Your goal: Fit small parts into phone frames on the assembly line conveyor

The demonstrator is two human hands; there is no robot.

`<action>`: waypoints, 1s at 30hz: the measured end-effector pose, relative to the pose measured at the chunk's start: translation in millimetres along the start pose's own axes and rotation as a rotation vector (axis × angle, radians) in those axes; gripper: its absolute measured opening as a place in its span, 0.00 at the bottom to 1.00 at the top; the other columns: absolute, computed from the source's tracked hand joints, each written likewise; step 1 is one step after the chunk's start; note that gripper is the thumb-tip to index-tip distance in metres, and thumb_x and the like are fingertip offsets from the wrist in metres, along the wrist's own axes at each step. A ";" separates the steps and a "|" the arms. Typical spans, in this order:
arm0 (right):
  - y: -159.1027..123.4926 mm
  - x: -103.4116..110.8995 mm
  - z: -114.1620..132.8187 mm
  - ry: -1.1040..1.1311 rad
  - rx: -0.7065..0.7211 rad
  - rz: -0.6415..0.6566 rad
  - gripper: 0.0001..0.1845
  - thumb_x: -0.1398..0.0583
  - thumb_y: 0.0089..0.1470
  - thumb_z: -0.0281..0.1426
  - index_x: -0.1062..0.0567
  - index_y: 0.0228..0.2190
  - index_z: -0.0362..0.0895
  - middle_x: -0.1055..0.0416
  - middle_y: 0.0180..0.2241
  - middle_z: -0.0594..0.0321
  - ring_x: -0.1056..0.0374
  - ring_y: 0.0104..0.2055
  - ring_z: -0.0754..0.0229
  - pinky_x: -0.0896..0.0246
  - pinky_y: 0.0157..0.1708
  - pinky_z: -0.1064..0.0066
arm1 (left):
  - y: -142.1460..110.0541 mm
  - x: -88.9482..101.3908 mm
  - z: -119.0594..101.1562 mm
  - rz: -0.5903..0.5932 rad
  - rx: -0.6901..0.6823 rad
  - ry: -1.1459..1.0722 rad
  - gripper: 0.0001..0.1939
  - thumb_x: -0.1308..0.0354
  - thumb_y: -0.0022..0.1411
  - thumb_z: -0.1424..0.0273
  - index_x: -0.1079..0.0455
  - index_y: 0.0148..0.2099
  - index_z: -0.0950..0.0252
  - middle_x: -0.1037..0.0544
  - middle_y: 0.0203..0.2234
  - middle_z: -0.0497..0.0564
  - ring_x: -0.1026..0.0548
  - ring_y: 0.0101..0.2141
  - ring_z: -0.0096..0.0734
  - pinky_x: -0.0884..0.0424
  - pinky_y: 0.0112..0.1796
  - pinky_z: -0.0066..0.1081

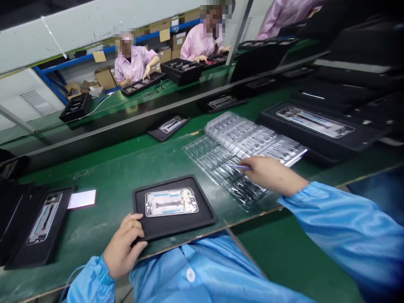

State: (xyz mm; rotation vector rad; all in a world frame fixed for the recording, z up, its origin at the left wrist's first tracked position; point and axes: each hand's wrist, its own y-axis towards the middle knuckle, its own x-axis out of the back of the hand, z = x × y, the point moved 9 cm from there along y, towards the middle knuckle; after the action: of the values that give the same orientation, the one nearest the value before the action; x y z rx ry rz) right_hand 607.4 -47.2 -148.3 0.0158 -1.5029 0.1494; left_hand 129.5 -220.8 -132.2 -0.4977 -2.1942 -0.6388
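A long green table is seen running across the room from nine o'clock to three o'clock. A dark belt is laid along it. At eleven o'clock, a white wall is seen, with a vent set low in it. Blue shelves are stacked with brown boxes at twelve o'clock. Two people in pink coats are seated there behind the far table.
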 end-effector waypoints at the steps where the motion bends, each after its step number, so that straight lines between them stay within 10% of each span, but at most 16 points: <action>1: 5.9 -1.9 0.3 -0.009 -0.011 0.022 0.14 0.40 0.67 0.33 0.16 0.47 0.43 0.16 0.45 0.51 0.21 0.47 0.49 0.30 0.50 0.60 | 7.7 6.3 5.7 -0.035 0.022 0.012 0.04 0.39 0.72 0.74 0.28 0.45 0.59 0.22 0.39 0.52 0.22 0.55 0.44 0.28 0.67 0.57; 5: 29.6 -6.0 4.1 -0.037 -0.052 0.091 0.18 0.37 0.71 0.43 0.18 0.50 0.43 0.18 0.46 0.56 0.23 0.47 0.55 0.28 0.55 0.55 | 50.2 25.6 23.6 -0.231 0.144 0.147 0.03 0.37 0.72 0.69 0.28 0.42 0.59 0.20 0.41 0.53 0.24 0.59 0.49 0.28 0.65 0.57; 10: 40.5 -17.6 7.0 -0.082 -0.078 0.145 0.21 0.37 0.70 0.49 0.19 0.45 0.42 0.20 0.44 0.56 0.23 0.48 0.56 0.26 0.54 0.56 | 89.5 -11.3 27.4 -0.079 0.237 0.253 0.04 0.34 0.68 0.69 0.25 0.44 0.58 0.17 0.47 0.54 0.27 0.66 0.56 0.38 0.67 0.63; 20: 33.2 -23.1 8.2 -0.092 -0.034 0.111 0.21 0.38 0.70 0.46 0.20 0.40 0.40 0.21 0.40 0.54 0.25 0.44 0.56 0.30 0.52 0.58 | 90.4 -22.7 23.0 -0.008 0.285 0.237 0.02 0.36 0.70 0.69 0.26 0.42 0.57 0.15 0.48 0.52 0.29 0.69 0.53 0.52 0.70 0.61; 30: 13.9 19.6 -0.6 0.107 -0.117 -0.057 0.21 0.46 0.68 0.42 0.20 0.33 0.44 0.20 0.30 0.52 0.29 0.32 0.52 0.41 0.36 0.63 | 98.5 -0.7 12.6 -0.206 0.354 0.164 0.02 0.36 0.70 0.68 0.24 0.40 0.57 0.14 0.44 0.52 0.21 0.57 0.49 0.32 0.61 0.52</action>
State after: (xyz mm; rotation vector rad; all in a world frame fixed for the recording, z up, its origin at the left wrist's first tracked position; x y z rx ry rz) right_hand 607.7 -31.6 -130.0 -0.0430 -1.4009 0.0158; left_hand 175.3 -135.1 -112.2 -0.0344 -2.1540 -0.3673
